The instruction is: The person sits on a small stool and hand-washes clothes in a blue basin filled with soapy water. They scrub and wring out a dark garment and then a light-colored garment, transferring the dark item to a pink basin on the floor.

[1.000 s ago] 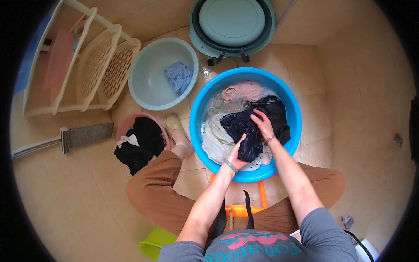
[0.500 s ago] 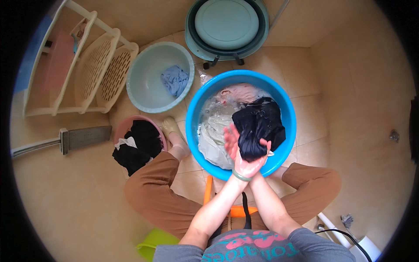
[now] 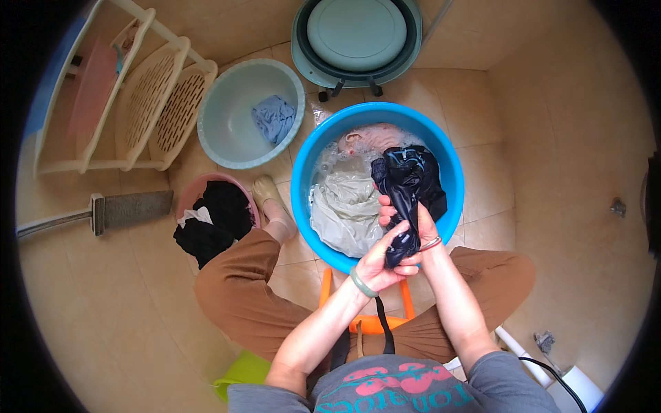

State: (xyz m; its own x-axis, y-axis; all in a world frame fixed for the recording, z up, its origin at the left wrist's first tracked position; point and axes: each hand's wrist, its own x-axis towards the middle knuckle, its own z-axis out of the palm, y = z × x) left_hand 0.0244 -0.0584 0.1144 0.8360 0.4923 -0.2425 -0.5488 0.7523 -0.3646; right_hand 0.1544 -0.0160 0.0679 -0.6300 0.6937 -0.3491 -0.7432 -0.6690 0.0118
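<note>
A dark navy wet garment point(image 3: 411, 182) hangs from my hands over the near right part of a blue basin point(image 3: 301, 219). Its near end is bunched into a narrow strip, while the far part spreads over the basin's contents. My left hand point(image 3: 383, 266), below a green bangle, closes around the near tip of the strip. Just beyond it, my right hand point(image 3: 425, 226) grips the same garment from the right side, its fingertips curling round to the left. Pale greyish-white cloth point(image 3: 348, 213) lies in sudsy water on the left, with a pink cloth point(image 3: 372, 140) at the far side.
A pale green basin point(image 3: 231, 153) holds a light blue cloth point(image 3: 274, 118). Black and white clothes point(image 3: 219, 219) fill a pink basin point(image 3: 184, 199) by my left foot. Cream shelving point(image 3: 131, 127) stands at left, near a long-handled grey brush point(image 3: 134, 212). A folded basin point(image 3: 357, 34) leans at the far wall.
My hands have gone from loosely cupped under the garment to gripping its bunched near end. The garment has been drawn into a narrow strip, and my wrists have moved apart.
</note>
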